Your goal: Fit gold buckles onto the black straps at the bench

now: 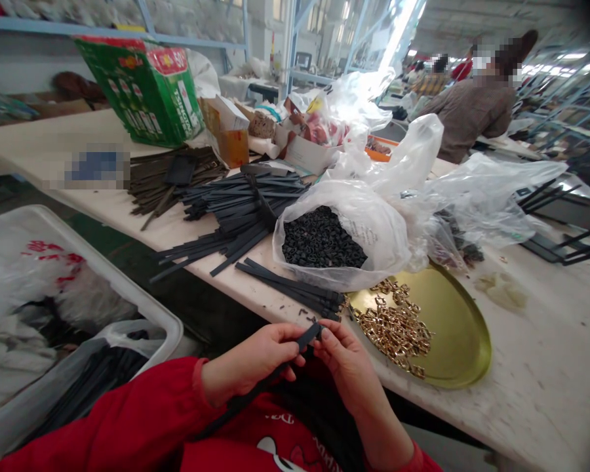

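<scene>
Head view: left hand (253,360) and right hand (347,364) pinching black strap (309,337), fitting its end; next needing gold buckle (398,328) just right.

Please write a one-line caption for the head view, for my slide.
Both hands, left hand and right hand, hold a black strap beside a gold tray of buckles.

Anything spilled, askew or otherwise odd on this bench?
The green carton at the far side of the table leans tilted rather than standing flat. The black strips lie in loose, splayed heaps, some poking over the table edge. Both hands, left hand and right hand, pinch one black strap; nothing looks damaged.
</scene>
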A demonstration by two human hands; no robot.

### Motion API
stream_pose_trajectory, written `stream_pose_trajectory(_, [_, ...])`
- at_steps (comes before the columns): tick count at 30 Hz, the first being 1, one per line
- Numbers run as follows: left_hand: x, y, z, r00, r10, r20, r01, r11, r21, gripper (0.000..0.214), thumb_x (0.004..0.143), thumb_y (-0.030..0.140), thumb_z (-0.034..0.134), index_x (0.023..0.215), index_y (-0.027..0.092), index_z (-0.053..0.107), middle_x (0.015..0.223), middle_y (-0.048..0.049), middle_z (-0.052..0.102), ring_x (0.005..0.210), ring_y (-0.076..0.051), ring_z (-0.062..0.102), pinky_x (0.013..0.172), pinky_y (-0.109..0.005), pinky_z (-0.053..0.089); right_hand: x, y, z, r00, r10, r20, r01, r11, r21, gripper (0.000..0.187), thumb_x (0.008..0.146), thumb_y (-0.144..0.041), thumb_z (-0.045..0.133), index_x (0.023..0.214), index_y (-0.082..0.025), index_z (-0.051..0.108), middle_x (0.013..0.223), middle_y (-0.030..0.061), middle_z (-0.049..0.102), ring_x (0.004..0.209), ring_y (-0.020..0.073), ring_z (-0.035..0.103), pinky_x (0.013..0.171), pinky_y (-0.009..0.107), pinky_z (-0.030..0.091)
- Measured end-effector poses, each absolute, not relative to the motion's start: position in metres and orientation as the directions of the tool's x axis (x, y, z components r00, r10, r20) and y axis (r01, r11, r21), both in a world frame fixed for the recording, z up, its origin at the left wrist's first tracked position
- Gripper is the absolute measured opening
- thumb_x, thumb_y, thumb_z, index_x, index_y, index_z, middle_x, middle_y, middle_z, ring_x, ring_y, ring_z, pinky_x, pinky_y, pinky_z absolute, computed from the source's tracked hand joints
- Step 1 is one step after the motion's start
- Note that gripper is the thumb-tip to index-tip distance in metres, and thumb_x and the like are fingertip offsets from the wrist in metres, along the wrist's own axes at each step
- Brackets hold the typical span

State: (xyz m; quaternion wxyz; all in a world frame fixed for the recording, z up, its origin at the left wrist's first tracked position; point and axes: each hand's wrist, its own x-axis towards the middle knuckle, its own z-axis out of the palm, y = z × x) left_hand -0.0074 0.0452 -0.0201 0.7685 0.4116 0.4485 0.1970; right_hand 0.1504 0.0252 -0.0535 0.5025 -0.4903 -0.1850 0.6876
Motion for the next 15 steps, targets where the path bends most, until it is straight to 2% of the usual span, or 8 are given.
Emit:
stream_pose_trajectory(3, [-0.009,0.045,-0.028,0.455,0.75,-0.48,0.307,0.374,0.875,0.025,0.082,0.033,0.043,0.082,0.014,0.059,0.053,0.0046,0.05,0.041,-0.007,0.041,0.039,-0.017,0.03,0.151,0.023,-0.058,-0.022,0.886,-0.463,-0.447,-0.423,-0.788,0.033,0.061,-0.037,0.078,0.085,-0.019,0.066,0.072,-0.0022,0.066,0.059,0.0058,0.058,0.058,0.016,0.047])
stream_pose_trajectory(7, [-0.01,0.044,-0.028,0.431,0.849,-0.307,0.467,0.082,0.881,0.03,0.085,0.034,0.04,0.073,0.014,0.059,0.058,0.003,0.054,0.051,-0.009,0.047,0.048,-0.019,0.032,0.149,0.019,-0.062,-0.012,0.902,-0.432,-0.42,-0.396,-0.816,0.032,0.064,-0.036,0.077,0.089,-0.019,0.066,0.075,-0.0018,0.067,0.061,0.0066,0.059,0.06,0.018,0.048])
stream_pose_trajectory(15, [-0.008,0.036,-0.016,0.421,0.873,-0.247,0.525,-0.013,0.851,0.028,0.086,0.028,0.038,0.068,0.016,0.056,0.059,0.0029,0.055,0.056,-0.011,0.048,0.051,-0.02,0.03,0.145,0.016,-0.056,0.021,0.883,-0.469,-0.511,-0.394,-0.764,0.035,0.056,-0.036,0.081,0.083,-0.019,0.066,0.07,-0.0028,0.066,0.056,0.0072,0.059,0.057,0.019,0.049])
